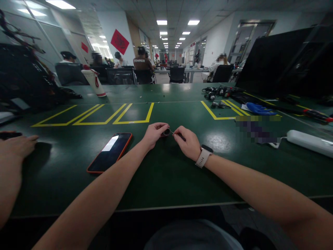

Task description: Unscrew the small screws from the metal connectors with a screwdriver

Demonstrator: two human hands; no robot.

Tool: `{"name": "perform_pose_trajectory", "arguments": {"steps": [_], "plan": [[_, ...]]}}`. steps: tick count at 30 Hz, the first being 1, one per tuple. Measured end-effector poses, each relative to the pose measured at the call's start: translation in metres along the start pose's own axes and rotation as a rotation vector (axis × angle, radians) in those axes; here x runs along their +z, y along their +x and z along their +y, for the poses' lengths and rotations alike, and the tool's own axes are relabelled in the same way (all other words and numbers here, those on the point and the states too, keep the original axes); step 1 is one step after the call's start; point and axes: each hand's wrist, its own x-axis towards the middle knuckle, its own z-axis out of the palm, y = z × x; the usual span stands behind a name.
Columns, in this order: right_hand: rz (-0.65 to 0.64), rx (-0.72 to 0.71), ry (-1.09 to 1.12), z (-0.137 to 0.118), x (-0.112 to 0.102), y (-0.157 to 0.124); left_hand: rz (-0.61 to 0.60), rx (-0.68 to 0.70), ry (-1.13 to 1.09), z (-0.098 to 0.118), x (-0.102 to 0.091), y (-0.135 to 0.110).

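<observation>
Though near phone, left hand around dark part, right hand around thin tool

Rows of lit panels stretch along the ceiling beyond the far edge of a green desk, where black chairs stand on a pale floor. A red diamond marks a white pillar past that edge's left half; a metal-framed door rises toward the right.

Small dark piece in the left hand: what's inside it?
The small dark piece shows a round end; its inside is too dark to make out. The left hand covers part of it. The right hand points a thin tool toward it.
</observation>
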Motion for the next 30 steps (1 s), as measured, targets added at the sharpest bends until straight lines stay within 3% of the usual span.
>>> {"name": "perform_pose_trajectory", "arguments": {"steps": [4,14,30], "plan": [[-0.003,0.039,0.034,0.002,0.000,0.005,-0.005,0.000,0.006,0.000,0.000,0.000],[-0.005,0.307,0.318,0.013,-0.006,0.019,-0.012,0.000,-0.039,0.001,-0.002,0.001],[-0.029,0.246,0.334,0.012,-0.003,0.015,-0.010,-0.044,-0.095,0.007,-0.003,-0.001]]}}
